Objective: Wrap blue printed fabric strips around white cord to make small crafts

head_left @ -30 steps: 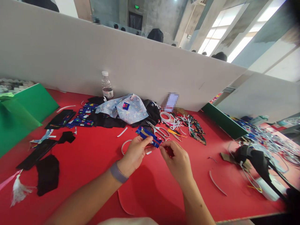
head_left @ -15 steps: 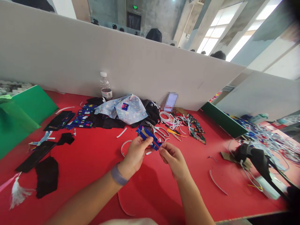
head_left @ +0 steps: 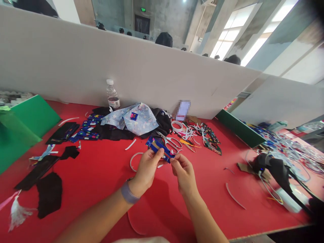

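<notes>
Over the middle of the red-topped desk [head_left: 101,189], the person's left hand [head_left: 145,170] holds a dark-blue patterned fabric strip [head_left: 152,144], thumb on top; the right hand [head_left: 184,172] pinches its near right end between thumb and finger; so both grips are closed upon the strip, which is held up off the desk. A tan band lies along it; I'd judge this piece part-way through handling, though whether the band is fastened down I can't tell from here; similar blue patterned cloth pieces [head_left: 88,130] lie at the far left, and whether those are done or waiting isn't plain either.

Just beyond the strip lie white-handled metal scissors [head_left: 174,143], close enough to crowd the hands; a white tape roll [head_left: 177,126] sits beyond them; a pale-blue printed cloth [head_left: 141,119] is heaped over black fabric along the far side, with a clear plastic bottle [head_left: 111,96] behind; black cloth pieces [head_left: 50,195] and a white tassel [head_left: 19,214] lie left, well apart; the near desk offers little obstruction.
</notes>
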Demonstrator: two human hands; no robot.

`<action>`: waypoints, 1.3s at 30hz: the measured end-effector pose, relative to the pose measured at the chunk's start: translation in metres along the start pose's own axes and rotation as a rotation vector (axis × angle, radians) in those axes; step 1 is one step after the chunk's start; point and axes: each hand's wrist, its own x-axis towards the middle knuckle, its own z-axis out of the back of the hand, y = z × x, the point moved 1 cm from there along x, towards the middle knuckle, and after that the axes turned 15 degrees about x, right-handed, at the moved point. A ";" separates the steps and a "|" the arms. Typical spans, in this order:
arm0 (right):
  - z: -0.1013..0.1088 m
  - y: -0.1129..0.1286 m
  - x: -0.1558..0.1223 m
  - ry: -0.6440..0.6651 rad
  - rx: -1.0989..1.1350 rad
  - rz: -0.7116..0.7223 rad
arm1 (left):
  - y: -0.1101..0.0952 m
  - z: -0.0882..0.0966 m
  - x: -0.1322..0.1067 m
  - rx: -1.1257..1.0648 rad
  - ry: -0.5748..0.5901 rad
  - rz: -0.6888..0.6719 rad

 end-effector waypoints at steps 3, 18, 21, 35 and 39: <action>-0.001 -0.001 -0.001 -0.027 -0.006 0.031 | -0.002 -0.001 -0.001 -0.006 0.034 -0.018; -0.001 -0.007 -0.007 0.011 -0.122 0.114 | -0.009 -0.007 -0.004 -0.057 0.049 0.028; 0.001 -0.008 -0.008 0.004 -0.136 0.115 | -0.012 -0.007 -0.004 -0.059 0.031 0.075; 0.006 -0.013 -0.002 0.051 -0.038 0.098 | 0.001 -0.004 0.000 -0.017 0.036 0.018; 0.005 -0.013 -0.001 0.048 -0.009 0.109 | 0.002 -0.004 0.000 -0.026 0.037 -0.007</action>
